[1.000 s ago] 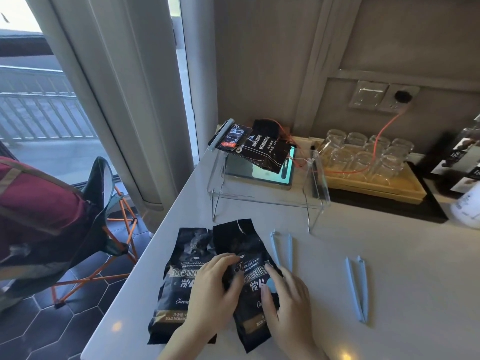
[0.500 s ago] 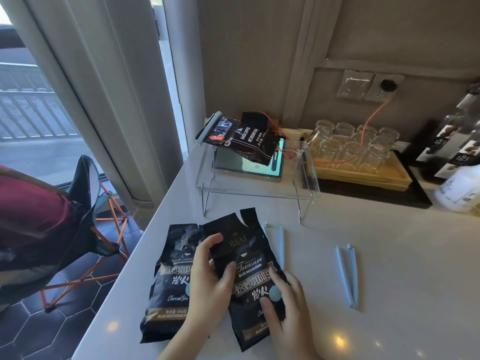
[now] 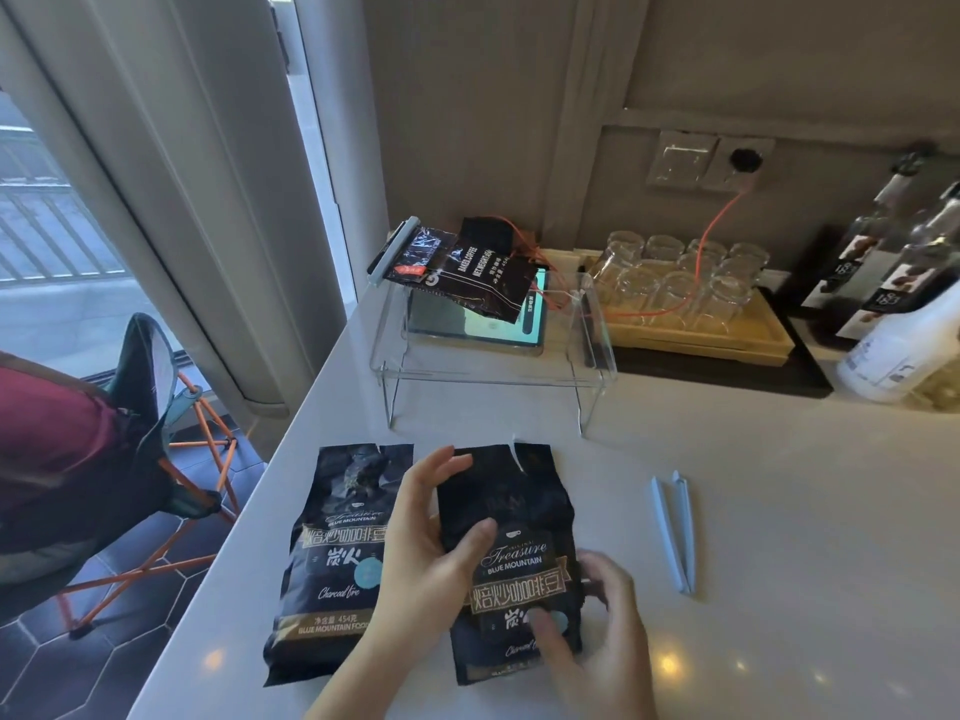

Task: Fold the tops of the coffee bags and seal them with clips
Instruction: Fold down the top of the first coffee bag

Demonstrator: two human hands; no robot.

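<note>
White desk (image 3: 779, 511) surface, glossy, with light reflections. At 12 o'clock, a clear acrylic riser (image 3: 493, 366) stands on it; a tablet (image 3: 478, 324) with lit screen lies on top. At 1 o'clock, upturned drinking glasses (image 3: 675, 283) sit in a wooden tray (image 3: 696, 340) on a black mat. An orange cable (image 3: 719, 220) runs from the wall socket (image 3: 743, 161) toward the riser. At 3 o'clock, a white spray bottle (image 3: 893, 350). At 9 o'clock, below desk level, a folding chair (image 3: 171, 449) with orange legs on hexagonal floor tiles.

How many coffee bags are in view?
3: one flat on the counter, one held in both hands beside it, one already clipped on the clear stand. None seems hidden.
</note>
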